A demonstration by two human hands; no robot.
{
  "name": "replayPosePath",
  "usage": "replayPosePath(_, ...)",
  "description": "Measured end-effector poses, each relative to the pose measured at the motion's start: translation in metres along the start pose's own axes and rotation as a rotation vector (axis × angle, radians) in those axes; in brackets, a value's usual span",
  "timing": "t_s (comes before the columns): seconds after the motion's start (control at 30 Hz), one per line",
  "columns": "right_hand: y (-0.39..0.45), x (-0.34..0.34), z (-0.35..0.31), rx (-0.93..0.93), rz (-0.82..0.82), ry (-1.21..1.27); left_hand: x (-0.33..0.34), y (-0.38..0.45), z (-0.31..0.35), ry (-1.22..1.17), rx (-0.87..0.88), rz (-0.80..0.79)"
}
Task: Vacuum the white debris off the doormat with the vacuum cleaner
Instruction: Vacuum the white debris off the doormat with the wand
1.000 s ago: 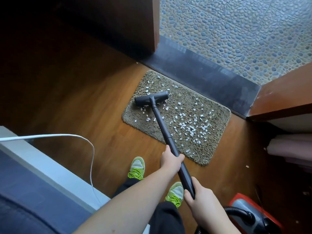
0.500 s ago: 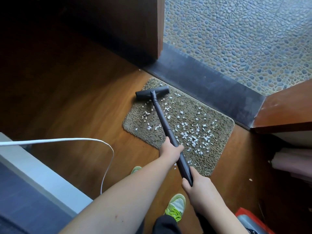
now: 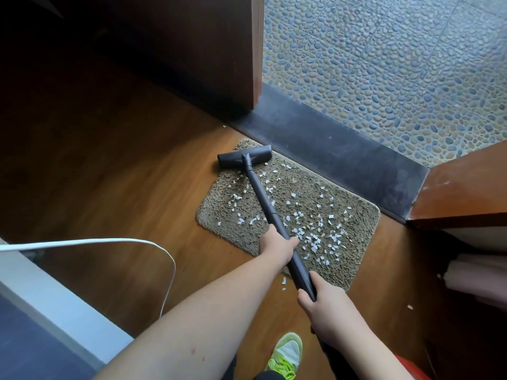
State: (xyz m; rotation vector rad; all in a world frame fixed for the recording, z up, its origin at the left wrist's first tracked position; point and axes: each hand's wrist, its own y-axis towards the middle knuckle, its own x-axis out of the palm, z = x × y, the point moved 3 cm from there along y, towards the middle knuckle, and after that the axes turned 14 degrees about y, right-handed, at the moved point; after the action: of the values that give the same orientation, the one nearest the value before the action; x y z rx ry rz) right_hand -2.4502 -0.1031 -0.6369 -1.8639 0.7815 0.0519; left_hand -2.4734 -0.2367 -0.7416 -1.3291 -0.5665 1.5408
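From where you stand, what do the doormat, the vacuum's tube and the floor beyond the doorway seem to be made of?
Doormat: shaggy fibre pile, olive-brown, matte; fuzzy edges suggest textile.
Tube: dark and smooth with a dull sheen, probably plastic, possibly coated metal.
Outer floor: rounded pebbles, blue-grey and tan, apparently set in square tiles with straight joints.

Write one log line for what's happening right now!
step: vacuuming | left hand + right hand: grip wand | nozzle: doormat far corner | white debris: remains

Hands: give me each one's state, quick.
Left hand: grips the wand.
Right hand: grips the wand lower down.
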Motion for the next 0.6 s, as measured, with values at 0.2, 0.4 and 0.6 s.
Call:
replayPosePath(0.2, 0.000, -0.002, -0.004, 0.016, 0.011, -0.002, -0.001, 0.000, 0.007, 0.012, 0.028, -0.024)
replayPosePath(0.4, 0.006, 0.003, -0.012, 0.014, 0.024, -0.041, -0.007, 0.006, 0.009, 0.010, 0.051, -0.032)
replayPosePath(0.6, 0.002, 0.016, -0.013, 0.026, 0.015, -0.082, -0.011, 0.001, 0.001, 0.015, 0.072, -0.033)
